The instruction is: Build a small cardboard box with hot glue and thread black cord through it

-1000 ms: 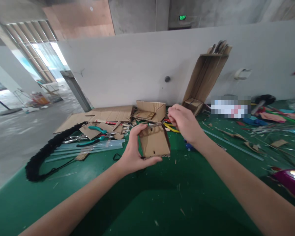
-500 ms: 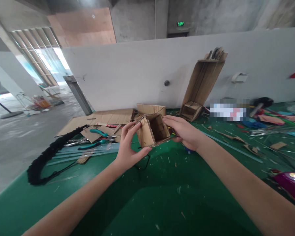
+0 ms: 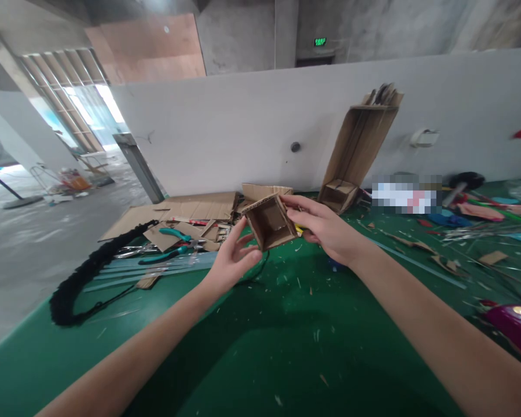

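Observation:
A small cardboard box (image 3: pixel 272 222) is held up above the green tabletop (image 3: pixel 260 347), its open side turned to me so that the hollow inside shows. My right hand (image 3: pixel 323 226) grips its right wall, thumb and fingers closed on the edge. On the other side my left hand (image 3: pixel 237 252) has its fingers behind the box's left wall and its thumb near the lower left corner. A bit of something yellow (image 3: pixel 299 230) shows between the box and my right hand; what it belongs to is hidden.
Teal-handled pliers (image 3: pixel 173 246), blue strips (image 3: pixel 156 269) and flat cardboard (image 3: pixel 200 207) lie left. A black fuzzy band (image 3: pixel 76 284) curves along the left edge. A tall cardboard structure (image 3: pixel 360 145) leans on the white wall (image 3: pixel 226 133). Scraps and a purple object (image 3: pixel 512 324) are at right.
The box has been turned so its opening faces me more squarely, and its left outer face no longer shows. My left hand's fingers have shifted lower along its left side.

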`<state>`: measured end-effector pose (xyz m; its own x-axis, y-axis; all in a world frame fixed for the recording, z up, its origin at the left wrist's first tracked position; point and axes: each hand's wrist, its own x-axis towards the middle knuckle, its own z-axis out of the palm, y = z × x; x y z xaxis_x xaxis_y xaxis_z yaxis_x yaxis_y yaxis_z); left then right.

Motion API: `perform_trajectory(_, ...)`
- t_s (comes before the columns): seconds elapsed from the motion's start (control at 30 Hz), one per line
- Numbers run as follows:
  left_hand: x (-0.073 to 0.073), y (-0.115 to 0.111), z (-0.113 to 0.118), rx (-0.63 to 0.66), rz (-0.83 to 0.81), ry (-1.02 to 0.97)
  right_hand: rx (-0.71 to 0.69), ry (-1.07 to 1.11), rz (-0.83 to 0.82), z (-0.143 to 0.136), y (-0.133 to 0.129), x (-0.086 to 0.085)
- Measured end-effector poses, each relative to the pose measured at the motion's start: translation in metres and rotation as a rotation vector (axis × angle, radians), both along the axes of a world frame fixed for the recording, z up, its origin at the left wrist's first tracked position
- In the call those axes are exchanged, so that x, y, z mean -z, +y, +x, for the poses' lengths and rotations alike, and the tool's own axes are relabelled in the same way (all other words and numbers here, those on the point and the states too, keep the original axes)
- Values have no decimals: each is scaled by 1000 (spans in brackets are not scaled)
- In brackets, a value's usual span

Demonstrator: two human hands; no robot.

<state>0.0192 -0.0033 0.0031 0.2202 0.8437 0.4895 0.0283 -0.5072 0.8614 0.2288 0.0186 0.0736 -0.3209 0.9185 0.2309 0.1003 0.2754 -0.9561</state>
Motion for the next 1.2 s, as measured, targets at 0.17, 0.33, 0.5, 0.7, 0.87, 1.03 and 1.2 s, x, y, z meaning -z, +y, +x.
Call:
perform_trajectory(0.17, -9, -2, 10, 13, -375, -380, -21, -260, 290, 5, 4, 6)
perform_trajectory(0.33, -6, 2, 9, 13, -475, -493, -131, -386, 444, 0, -4, 6)
perform_trajectory(0.5, -1, 6, 8, 21, -515, -569, -171, -317, 414, -3, -5, 8)
perform_trajectory(0.7, -3, 3, 10, 32, -618, -634, -90, -311, 363, -3, 0, 11)
perform_trajectory(0.87, -4, -6, 16, 105, -662, -637, 91, -212, 312, -1, 13, 17)
perform_trajectory(1.03, -5, -14, 24, 112, -662, -537, 138, -98, 119, 0, 15, 16)
perform_trajectory(1.2, -7, -16, 27, 96, -671, -475, 179, -62, 91, 1, 15, 17)
